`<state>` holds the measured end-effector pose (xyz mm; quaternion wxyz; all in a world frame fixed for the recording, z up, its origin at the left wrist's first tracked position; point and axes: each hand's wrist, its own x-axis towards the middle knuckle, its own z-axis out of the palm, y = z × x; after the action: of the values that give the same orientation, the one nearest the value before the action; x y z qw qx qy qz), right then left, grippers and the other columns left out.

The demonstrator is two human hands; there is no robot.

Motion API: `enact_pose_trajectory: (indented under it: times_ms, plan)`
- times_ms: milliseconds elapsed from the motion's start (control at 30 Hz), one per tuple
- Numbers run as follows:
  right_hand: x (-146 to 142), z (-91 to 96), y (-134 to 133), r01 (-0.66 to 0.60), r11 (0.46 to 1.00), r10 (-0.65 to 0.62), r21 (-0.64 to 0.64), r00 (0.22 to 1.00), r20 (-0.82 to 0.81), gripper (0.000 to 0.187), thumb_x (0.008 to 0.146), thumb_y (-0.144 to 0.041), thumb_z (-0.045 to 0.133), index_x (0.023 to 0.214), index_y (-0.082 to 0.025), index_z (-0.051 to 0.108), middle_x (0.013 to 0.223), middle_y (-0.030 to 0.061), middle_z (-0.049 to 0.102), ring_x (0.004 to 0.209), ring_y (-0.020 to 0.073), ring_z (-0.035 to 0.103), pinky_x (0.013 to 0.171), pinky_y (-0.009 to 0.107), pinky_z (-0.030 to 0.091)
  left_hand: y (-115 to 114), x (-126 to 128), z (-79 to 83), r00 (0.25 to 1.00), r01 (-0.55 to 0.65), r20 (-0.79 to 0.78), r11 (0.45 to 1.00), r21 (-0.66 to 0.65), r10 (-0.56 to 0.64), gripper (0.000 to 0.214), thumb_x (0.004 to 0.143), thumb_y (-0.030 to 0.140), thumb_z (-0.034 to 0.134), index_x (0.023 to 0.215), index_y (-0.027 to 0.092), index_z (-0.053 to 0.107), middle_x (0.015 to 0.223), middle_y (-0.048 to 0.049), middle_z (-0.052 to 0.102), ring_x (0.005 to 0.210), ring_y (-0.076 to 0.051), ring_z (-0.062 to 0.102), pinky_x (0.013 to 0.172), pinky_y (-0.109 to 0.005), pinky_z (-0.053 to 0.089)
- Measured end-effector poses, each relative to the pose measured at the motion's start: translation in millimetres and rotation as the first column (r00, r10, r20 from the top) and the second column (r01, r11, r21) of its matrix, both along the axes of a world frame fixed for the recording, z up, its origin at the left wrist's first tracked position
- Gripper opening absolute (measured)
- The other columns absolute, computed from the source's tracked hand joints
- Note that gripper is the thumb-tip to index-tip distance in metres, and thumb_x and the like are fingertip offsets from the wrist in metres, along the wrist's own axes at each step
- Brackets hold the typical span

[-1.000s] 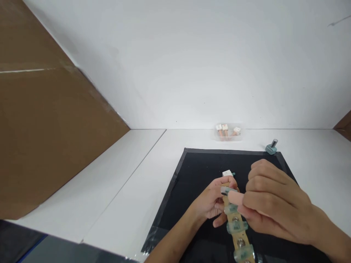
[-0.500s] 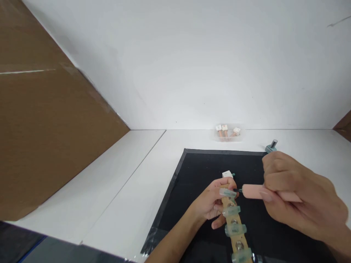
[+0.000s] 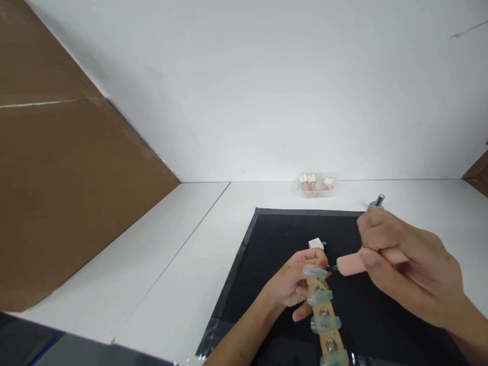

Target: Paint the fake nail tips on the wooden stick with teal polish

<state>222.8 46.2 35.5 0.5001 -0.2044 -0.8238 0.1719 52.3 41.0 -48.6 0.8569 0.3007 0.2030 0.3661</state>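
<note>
Pink brush (image 3: 353,264), pinched by your right fingers (image 3: 385,236), points nine o'clock toward the strip (image 3: 326,337) your left fingers (image 3: 304,255) grip.

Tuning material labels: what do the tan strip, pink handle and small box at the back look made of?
Tan strip: perhaps wood, matte; yellowish colour, grain unclear. Pink handle: probably plastic, matte; smooth, no sharp highlights. Small box: likely plastic, clear; white-topped pieces show through.

I could pass left of the black mat (image 3: 282,229), over the surface (image 3: 202,254). My yellow strip (image 3: 324,337) blocks the mat's near part, a clear box (image 3: 316,194) the way beyond.
</note>
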Motion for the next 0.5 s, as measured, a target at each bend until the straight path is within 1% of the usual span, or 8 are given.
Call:
enact_pose_trajectory:
  times_ms: [67, 167, 233, 300, 400, 500]
  plan:
    - [-0.9, 0.9, -0.3, -0.027, 1.0, 0.027, -0.003, 1.0, 0.0, 0.019, 0.086, -0.005, 0.046, 0.077, -0.021, 0.042, 0.058, -0.005, 0.035, 0.055, 0.0109, 0.038, 0.048, 0.022, 0.034, 1.2, 1.1, 0.2, 0.999, 0.004, -0.037, 1.0, 0.003, -0.004, 0.026, 0.069, 0.025, 0.07, 0.066, 0.013, 0.046, 0.039, 0.0092, 0.043, 0.026, 0.002, 0.02, 0.027, -0.01, 0.005]
    - [-1.4, 4.5, 1.0, -0.052, 0.999, 0.051, 0.013, 0.996, 0.074, 0.017, 0.088, -0.007, 0.045, 0.079, -0.021, 0.042, 0.06, -0.0042, 0.039, 0.056, 0.0106, 0.041, 0.05, 0.022, 0.037, 2.4, 4.1, 3.9, 0.998, 0.012, -0.06, 1.0, 0.01, -0.012, 0.032, 0.064, 0.029, 0.074, 0.064, 0.013, 0.047, 0.038, 0.0097, 0.041, 0.027, 0.003, 0.019, 0.028, -0.01, 0.006]
    - [-0.7, 6.6, 2.0, -0.044, 0.998, 0.039, 0.041, 0.992, 0.119, 0.019, 0.087, -0.006, 0.043, 0.077, -0.021, 0.041, 0.06, -0.0048, 0.038, 0.054, 0.0101, 0.039, 0.05, 0.022, 0.035, 1.9, 5.4, 6.6, 0.998, -0.012, -0.066, 1.0, 0.017, 0.014, 0.032, 0.064, 0.031, 0.073, 0.063, 0.013, 0.047, 0.039, 0.01, 0.039, 0.027, 0.003, 0.018, 0.028, -0.011, 0.004]
    - [0.8, 7.3, 2.6, -0.025, 0.998, 0.016, 0.064, 0.99, 0.142, 0.021, 0.085, -0.004, 0.042, 0.074, -0.022, 0.038, 0.058, -0.0056, 0.035, 0.052, 0.0104, 0.035, 0.048, 0.022, 0.032, 0.7, 5.3, 7.7, 0.997, -0.034, -0.075, 0.999, 0.015, 0.035, 0.029, 0.067, 0.029, 0.071, 0.064, 0.013, 0.046, 0.039, 0.0099, 0.039, 0.028, 0.003, 0.017, 0.029, -0.011, 0.003]
    - [2.9, 6.1, 2.4, -0.007, 0.998, -0.003, 0.066, 0.991, 0.136, 0.023, 0.081, -0.002, 0.041, 0.071, -0.022, 0.035, 0.055, -0.0061, 0.03, 0.05, 0.0107, 0.031, 0.047, 0.023, 0.03, -0.7, 2.8, 5.5, 0.998, -0.01, -0.059, 1.0, 0.01, 0.01, 0.03, 0.065, 0.024, 0.071, 0.061, 0.014, 0.043, 0.042, 0.0101, 0.039, 0.028, 0.003, 0.017, 0.029, -0.011, 0.002]
    - [2.7, 4.4, 1.3, -0.009, 0.999, 0.005, 0.05, 0.997, 0.081, 0.022, 0.082, -0.002, 0.041, 0.074, -0.022, 0.037, 0.056, -0.0056, 0.032, 0.051, 0.0109, 0.033, 0.047, 0.023, 0.032, -0.2, 0.5, 1.6, 0.998, 0.019, -0.063, 1.0, 0.019, -0.017, 0.032, 0.065, 0.025, 0.072, 0.061, 0.015, 0.042, 0.041, 0.0101, 0.04, 0.028, 0.003, 0.017, 0.029, -0.011, 0.002]
